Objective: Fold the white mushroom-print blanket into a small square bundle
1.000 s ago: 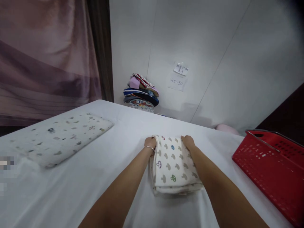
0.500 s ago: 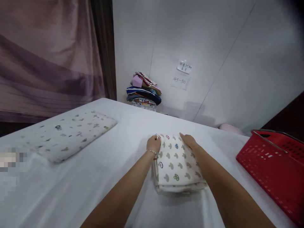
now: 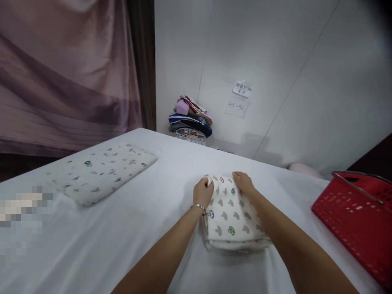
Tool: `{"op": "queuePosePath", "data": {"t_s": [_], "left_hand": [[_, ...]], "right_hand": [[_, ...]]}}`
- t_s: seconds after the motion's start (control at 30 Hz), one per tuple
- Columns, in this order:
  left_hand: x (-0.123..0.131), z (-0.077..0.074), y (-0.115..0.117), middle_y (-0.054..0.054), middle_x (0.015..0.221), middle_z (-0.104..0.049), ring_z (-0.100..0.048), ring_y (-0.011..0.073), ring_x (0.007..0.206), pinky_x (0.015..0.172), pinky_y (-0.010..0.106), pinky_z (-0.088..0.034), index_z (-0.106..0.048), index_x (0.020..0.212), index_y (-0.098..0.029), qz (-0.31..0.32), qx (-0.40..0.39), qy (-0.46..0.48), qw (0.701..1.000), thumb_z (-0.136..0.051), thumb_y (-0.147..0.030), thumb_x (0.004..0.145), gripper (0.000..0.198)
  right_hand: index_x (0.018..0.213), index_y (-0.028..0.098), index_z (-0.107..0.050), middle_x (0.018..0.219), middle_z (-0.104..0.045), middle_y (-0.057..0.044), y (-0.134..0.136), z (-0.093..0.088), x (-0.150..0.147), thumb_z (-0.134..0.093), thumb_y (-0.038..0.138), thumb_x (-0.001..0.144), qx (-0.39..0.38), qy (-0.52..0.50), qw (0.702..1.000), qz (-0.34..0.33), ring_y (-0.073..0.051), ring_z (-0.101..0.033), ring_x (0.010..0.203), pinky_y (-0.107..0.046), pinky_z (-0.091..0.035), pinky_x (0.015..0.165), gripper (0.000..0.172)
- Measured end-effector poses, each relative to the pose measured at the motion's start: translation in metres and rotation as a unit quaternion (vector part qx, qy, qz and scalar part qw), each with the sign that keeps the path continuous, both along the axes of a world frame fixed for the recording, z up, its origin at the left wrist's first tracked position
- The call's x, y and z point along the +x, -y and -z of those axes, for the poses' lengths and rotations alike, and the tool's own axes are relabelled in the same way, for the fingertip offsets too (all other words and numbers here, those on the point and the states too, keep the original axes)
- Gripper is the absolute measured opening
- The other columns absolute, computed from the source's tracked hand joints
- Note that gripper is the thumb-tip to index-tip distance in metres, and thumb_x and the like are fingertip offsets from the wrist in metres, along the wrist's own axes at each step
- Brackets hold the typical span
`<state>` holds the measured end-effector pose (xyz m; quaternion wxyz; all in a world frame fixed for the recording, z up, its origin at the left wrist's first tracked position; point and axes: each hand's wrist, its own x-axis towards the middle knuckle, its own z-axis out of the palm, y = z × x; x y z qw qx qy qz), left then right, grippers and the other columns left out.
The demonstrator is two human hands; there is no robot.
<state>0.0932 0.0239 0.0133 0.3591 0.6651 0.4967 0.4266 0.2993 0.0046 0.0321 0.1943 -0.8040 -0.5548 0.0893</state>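
Observation:
A white cloth [image 3: 235,214] printed with mushrooms, most grey-brown and a few coloured, lies folded into a thick rectangle before me. My left hand [image 3: 203,192], with a bracelet at the wrist, is closed on its far left corner, where the fabric bunches slightly. At the far right corner, my right hand [image 3: 243,183] holds the edge, its fingers close together and partly hidden. My right forearm passes over the cloth's right side. Off to the left, a second folded cloth [image 3: 104,173], white with small grey and green prints, lies flat and apart from both hands.
A white sheet covers the table [image 3: 171,171]. On the right stands a red plastic basket [image 3: 352,220] with a metal handle. Behind the far edge rises a stack of folded fabrics [image 3: 191,122] against the wall. A pinkish curtain [image 3: 67,73] hangs at left; a patch at lower left is pixelated.
The whole view has shifted slightly, so things appear a little farther right. Both hands stay at the mushroom-print cloth's far corners, and the left corner looks a bit more bunched.

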Motion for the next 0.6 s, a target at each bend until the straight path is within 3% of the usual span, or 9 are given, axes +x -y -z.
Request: {"op": "queuePosePath", "data": {"t_s": [0.13, 0.3, 0.47, 0.6], "left_hand": [[-0.001, -0.003, 0.001, -0.006, 0.051, -0.041, -0.039, 0.0092, 0.052, 0.052, 0.021, -0.03, -0.04, 0.051, -0.018, 0.013, -0.003, 0.037, 0.999, -0.047, -0.023, 0.07, 0.021], [-0.003, -0.007, 0.009, -0.006, 0.052, -0.044, -0.039, 0.008, 0.054, 0.056, 0.02, -0.032, -0.047, 0.053, -0.018, 0.031, 0.025, 0.068, 0.997, -0.052, -0.023, 0.068, 0.016], [-0.005, 0.002, -0.01, -0.004, 0.053, -0.051, -0.048, 0.01, 0.054, 0.052, 0.02, -0.036, -0.055, 0.06, -0.017, -0.021, -0.196, 0.171, 0.965, -0.057, -0.027, 0.065, 0.011], [-0.004, 0.01, -0.023, -0.001, 0.058, -0.058, -0.055, 0.0123, 0.055, 0.051, 0.021, -0.04, -0.057, 0.07, -0.015, -0.03, -0.231, 0.176, 0.956, -0.057, -0.026, 0.067, 0.011]], "right_hand": [[0.095, 0.024, -0.066, 0.102, -0.065, -0.002, -0.008, -0.003, -0.035, -0.034, 0.047, 0.088, 0.036, -0.026, 0.988, -0.147, -0.019, -0.056, 0.097, -0.027, -0.04, 0.084, 0.04], [0.073, 0.018, -0.062, 0.073, -0.064, -0.004, -0.013, 0.009, -0.043, -0.022, 0.049, 0.09, 0.059, -0.026, 0.985, -0.163, -0.017, -0.055, 0.071, -0.026, -0.04, 0.068, 0.053], [0.065, 0.018, -0.057, 0.066, -0.06, -0.004, -0.013, 0.018, -0.042, -0.026, 0.048, 0.09, 0.066, -0.004, 0.985, -0.158, -0.016, -0.051, 0.064, -0.026, -0.035, 0.063, 0.05], [0.065, 0.018, -0.058, 0.068, -0.061, -0.005, -0.018, 0.016, -0.048, -0.024, 0.046, 0.091, 0.071, 0.002, 0.984, -0.161, -0.017, -0.052, 0.065, -0.026, -0.035, 0.063, 0.051]]}}
